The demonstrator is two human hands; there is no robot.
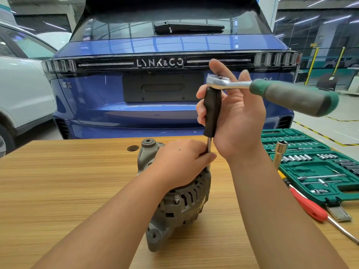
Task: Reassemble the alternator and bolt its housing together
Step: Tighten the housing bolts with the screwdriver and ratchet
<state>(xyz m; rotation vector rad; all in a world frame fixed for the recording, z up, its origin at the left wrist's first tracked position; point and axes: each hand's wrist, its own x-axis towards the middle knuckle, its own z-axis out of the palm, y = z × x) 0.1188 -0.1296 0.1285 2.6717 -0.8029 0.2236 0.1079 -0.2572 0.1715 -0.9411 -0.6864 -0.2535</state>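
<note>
We see one grey cast-metal alternator (174,206) on the wooden tabletop (58,181). Our left hand (178,162) covers its top, pinching a steel shaft. Our right hand (231,113) wraps the black driver handle (212,111) under one green-handled ratchet (272,92); the shaft's tip is hidden.

The left hand (180,162) covers the top of the alternator (174,206), hiding where the driver shaft (208,150) meets the housing. The ratchet handle (295,97) is motion-blurred. The right hand's fingers (202,111) are mostly hidden behind the black driver grip (212,111). At the tabletop's right edge, the socket case (314,167) and the red screwdriver (310,208) are cut off; socket sizes are too small to read.
</note>
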